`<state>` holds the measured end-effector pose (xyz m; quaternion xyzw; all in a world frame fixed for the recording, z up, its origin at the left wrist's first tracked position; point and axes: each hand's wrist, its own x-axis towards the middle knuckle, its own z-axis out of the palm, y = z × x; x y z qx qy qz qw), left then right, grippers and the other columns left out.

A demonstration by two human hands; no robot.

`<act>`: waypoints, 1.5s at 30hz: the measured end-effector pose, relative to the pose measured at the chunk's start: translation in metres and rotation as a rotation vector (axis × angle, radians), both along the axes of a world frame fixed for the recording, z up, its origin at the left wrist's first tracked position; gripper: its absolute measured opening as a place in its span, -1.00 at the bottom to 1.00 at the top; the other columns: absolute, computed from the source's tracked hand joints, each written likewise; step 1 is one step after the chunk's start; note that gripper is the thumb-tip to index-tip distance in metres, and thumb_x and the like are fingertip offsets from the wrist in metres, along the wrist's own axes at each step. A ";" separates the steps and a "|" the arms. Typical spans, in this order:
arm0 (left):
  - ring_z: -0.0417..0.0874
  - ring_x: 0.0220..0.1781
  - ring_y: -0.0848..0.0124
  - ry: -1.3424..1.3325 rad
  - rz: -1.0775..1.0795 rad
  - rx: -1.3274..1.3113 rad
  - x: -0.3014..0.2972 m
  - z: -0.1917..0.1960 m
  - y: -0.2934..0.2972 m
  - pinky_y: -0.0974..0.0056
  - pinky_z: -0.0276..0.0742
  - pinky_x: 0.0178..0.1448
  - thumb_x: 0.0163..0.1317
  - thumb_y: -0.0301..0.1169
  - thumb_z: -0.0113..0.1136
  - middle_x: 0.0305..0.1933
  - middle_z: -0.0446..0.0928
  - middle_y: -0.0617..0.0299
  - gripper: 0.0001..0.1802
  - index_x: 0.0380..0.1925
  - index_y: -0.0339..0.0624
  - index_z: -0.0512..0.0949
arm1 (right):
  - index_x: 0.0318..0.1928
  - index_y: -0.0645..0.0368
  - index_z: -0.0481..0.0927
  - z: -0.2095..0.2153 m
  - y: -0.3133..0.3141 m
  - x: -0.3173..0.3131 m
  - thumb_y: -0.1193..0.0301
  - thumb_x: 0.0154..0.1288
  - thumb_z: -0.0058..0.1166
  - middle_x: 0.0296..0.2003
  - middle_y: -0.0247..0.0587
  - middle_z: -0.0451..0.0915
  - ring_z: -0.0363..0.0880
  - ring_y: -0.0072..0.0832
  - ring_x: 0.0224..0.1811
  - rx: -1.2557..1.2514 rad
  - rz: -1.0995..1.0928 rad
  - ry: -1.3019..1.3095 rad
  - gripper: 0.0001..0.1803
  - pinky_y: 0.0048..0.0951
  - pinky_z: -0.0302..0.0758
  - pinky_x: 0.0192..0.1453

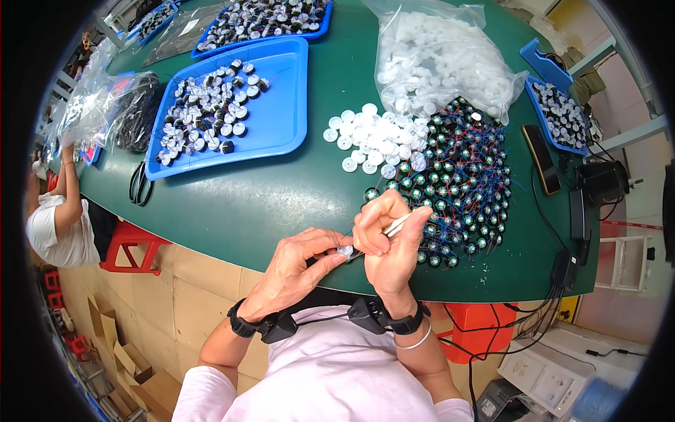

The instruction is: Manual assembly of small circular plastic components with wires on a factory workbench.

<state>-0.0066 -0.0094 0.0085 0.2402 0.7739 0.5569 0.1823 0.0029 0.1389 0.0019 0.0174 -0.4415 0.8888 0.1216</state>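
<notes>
At the table's near edge my left hand is closed, pinching a small translucent white cap between thumb and fingertips. Whether a dark wired part sits inside that cap is too small to tell. Just to its right, my right hand is wrapped round a slim whitish tool, perhaps tweezers; its far end points toward the cap. Beyond my hands lies a loose pile of white round caps. Right of it spreads a heap of small round dark parts with green faces and red and blue wires.
A blue tray of capped parts stands at the left, another blue tray behind it. A clear bag of white caps lies at the back. Black scissors, a phone and cables lie around. Another person works at far left.
</notes>
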 end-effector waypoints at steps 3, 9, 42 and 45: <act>0.55 -0.30 0.28 0.006 -0.009 -0.001 0.000 0.001 -0.001 0.30 0.50 -0.24 0.15 -0.53 0.14 -0.23 0.56 0.03 -0.74 -0.12 -0.27 0.56 | -0.66 0.15 0.22 -0.003 0.001 0.000 -0.12 0.41 -0.56 -0.77 -0.51 0.04 -0.05 -0.75 -0.74 -0.025 0.044 0.001 -0.31 -0.63 -0.12 -0.64; 0.53 -0.35 0.39 -0.036 -0.014 -0.006 -0.001 0.003 -0.002 0.36 0.46 -0.25 0.15 -0.52 0.14 -0.23 0.55 0.07 -0.72 -0.11 -0.30 0.54 | -0.70 0.12 0.13 0.001 -0.004 0.002 -0.14 0.39 -0.54 -0.78 -0.48 0.03 -0.05 -0.71 -0.76 -0.016 -0.005 -0.007 -0.31 -0.58 -0.12 -0.65; 0.60 -0.27 0.25 -0.042 0.010 0.078 0.003 -0.003 -0.006 0.28 0.53 -0.21 0.14 -0.53 0.12 -0.19 0.55 0.02 -0.61 0.01 -0.32 0.43 | -0.69 0.09 0.10 0.000 -0.018 0.007 0.09 0.45 -0.34 -0.79 -0.50 0.02 -0.08 -0.74 -0.79 0.024 -0.035 0.072 -0.44 -0.57 -0.10 -0.69; 0.52 -0.23 0.22 0.041 0.011 -0.017 0.003 0.001 -0.005 0.24 0.45 -0.12 0.01 -0.54 0.22 -0.20 0.50 0.08 -0.51 0.02 -0.28 0.43 | -0.68 0.10 0.07 -0.001 -0.017 0.008 0.09 0.45 -0.32 -0.79 -0.50 0.02 -0.05 -0.73 -0.78 0.086 -0.062 0.062 -0.44 -0.57 -0.06 -0.69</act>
